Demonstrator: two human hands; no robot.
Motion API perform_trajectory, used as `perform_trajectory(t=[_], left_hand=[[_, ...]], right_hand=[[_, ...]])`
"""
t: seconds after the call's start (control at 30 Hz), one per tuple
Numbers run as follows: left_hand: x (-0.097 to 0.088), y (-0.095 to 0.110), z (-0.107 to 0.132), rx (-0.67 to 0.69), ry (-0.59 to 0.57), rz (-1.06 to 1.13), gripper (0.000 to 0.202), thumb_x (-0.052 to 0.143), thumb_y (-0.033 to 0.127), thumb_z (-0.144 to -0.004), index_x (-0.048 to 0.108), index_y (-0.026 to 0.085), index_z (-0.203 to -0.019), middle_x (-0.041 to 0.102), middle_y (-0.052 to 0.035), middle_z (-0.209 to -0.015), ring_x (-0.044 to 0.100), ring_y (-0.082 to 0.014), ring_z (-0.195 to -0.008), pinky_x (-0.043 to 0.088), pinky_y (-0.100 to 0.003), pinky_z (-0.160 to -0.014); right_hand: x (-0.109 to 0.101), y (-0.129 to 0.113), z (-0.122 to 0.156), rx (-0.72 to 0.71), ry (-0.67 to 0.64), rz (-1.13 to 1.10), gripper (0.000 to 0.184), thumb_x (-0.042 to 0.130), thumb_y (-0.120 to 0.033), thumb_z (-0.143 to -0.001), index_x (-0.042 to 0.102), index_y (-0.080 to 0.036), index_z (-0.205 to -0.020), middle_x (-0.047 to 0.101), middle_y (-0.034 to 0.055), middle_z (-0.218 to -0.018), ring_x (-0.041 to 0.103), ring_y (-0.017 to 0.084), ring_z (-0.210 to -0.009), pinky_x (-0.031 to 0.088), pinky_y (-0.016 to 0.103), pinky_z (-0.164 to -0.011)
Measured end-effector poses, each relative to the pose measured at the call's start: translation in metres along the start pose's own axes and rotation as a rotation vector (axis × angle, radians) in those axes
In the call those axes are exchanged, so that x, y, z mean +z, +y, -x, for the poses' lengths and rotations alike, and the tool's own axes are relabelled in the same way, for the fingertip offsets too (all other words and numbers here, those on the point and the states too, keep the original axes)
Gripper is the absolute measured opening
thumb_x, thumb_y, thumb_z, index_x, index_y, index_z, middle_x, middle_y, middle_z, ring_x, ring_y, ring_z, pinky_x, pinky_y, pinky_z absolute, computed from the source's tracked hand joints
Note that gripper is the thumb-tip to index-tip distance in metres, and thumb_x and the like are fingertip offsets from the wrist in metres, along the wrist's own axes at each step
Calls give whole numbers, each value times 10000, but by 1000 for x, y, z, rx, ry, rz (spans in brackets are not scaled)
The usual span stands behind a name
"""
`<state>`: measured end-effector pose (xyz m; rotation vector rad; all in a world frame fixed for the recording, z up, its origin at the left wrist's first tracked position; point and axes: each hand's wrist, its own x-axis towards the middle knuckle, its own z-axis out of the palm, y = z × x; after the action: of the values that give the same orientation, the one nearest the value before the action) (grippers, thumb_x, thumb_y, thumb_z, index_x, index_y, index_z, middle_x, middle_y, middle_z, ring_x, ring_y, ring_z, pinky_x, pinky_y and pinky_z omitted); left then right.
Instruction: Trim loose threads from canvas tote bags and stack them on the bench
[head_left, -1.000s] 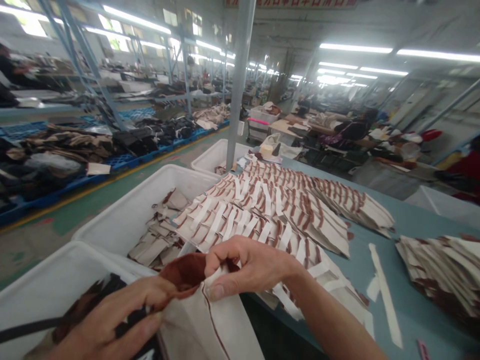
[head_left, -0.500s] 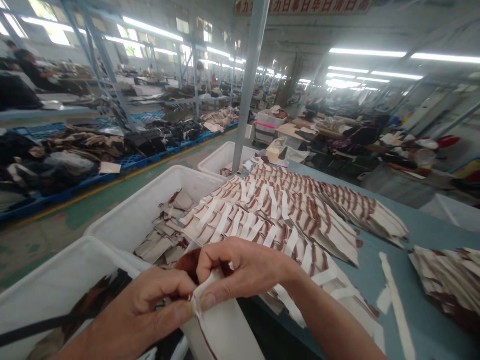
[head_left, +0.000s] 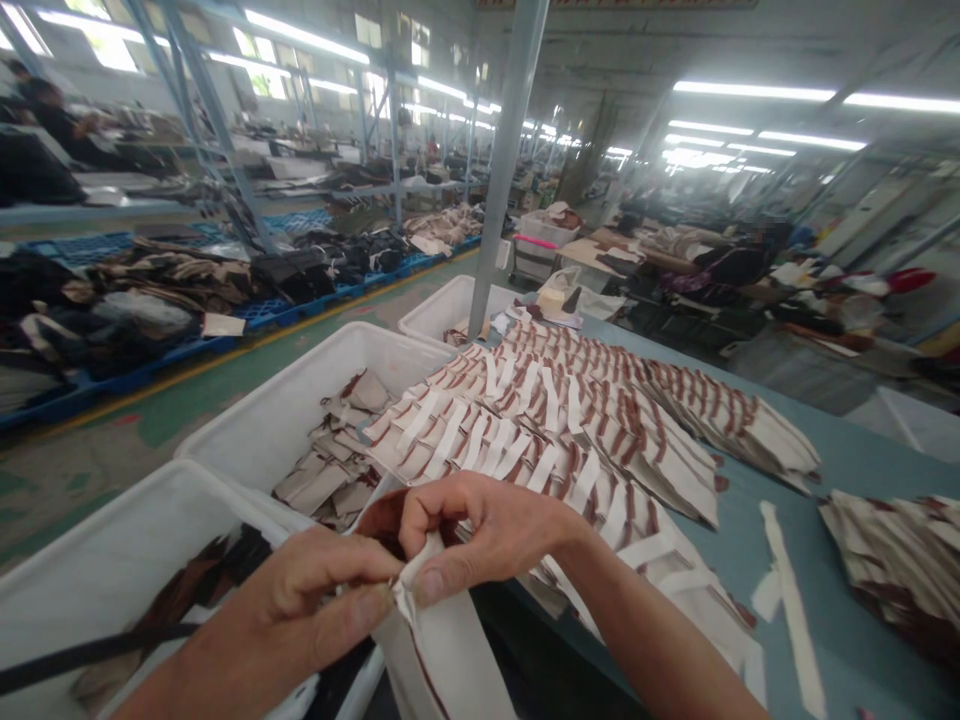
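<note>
My left hand (head_left: 300, 610) and my right hand (head_left: 487, 535) meet at the bottom centre, both pinched shut on the top edge of one cream fabric piece (head_left: 442, 650) with brown trim and a brown lining (head_left: 382, 520). The piece hangs down between the hands, just in front of the table edge. Directly behind my right hand lie overlapping rows of similar cream and brown pieces (head_left: 562, 420) with white strips across them, spread over the blue-grey table (head_left: 847, 470).
Three white bins stand to the left: the near bin (head_left: 97, 570) holds dark scraps and a black strap, the middle bin (head_left: 300, 400) holds cream offcuts, the far bin (head_left: 435, 310) sits by a grey pillar (head_left: 506, 170). Another stack of pieces (head_left: 900, 560) lies right. Loose white strips (head_left: 787, 600) rest on the table.
My left hand has come up from lower left to meet the right hand, and both now pinch the piece's top edge together, closing over the brown lining.
</note>
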<state>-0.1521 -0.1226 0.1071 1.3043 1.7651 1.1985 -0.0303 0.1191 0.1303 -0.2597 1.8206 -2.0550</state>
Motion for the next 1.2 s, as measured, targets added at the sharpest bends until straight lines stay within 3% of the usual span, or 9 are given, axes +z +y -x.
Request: perform_trajectory(t=[0.1, 0.23, 0.43, 0.9, 1.07, 1.2], left_hand=[[2, -1, 5, -12, 62, -77, 427, 714, 621, -1066, 868, 286, -851, 817, 33, -776, 719, -164, -736, 520, -204, -714], [5, 0, 10, 3, 46, -73, 464, 697, 659, -1069, 853, 290, -836, 809, 43, -773, 713, -158, -733, 514, -204, -716], [9, -1, 7, -71, 15, -6, 482, 640, 634, -1112, 842, 280, -854, 774, 49, -770, 704, -150, -744, 489, -201, -699], [19, 5, 0, -196, -23, 209, 524, 703, 706, -1011, 817, 212, -876, 737, -10, -822, 641, -188, -794, 506, -231, -738], [20, 9, -2, -184, -6, 178, 409, 685, 578, -978, 793, 220, -813, 727, 0, -781, 627, -181, -759, 496, -237, -714], [22, 31, -6, -196, 66, 84, 374, 698, 522, -932, 751, 224, -712, 648, 33, -682, 539, -152, -666, 438, -236, -648]], right_hand=[[4, -9, 7, -56, 19, 108, 579, 1041, -574, -756, 635, -194, -913, 594, -79, -771, 493, 85, -645, 402, 216, -582], [13, -24, 15, -145, 125, 298, 431, 993, -442, -783, 649, -197, -868, 633, -65, -800, 541, 95, -683, 418, 204, -586], [19, -27, 18, -106, 198, 441, 223, 819, -351, -848, 655, -200, -851, 606, -70, -722, 544, 101, -666, 412, 214, -597], [15, -13, 14, -104, 193, 356, 244, 818, -380, -845, 652, -201, -835, 566, -82, -676, 484, 94, -607, 387, 216, -544], [17, -19, 15, -63, 213, 446, 389, 875, -517, -812, 626, -219, -833, 558, -79, -656, 502, 110, -600, 374, 223, -531], [20, -25, 19, -103, 267, 557, 231, 809, -389, -856, 665, -209, -836, 567, -79, -662, 530, 99, -609, 392, 213, -592]])
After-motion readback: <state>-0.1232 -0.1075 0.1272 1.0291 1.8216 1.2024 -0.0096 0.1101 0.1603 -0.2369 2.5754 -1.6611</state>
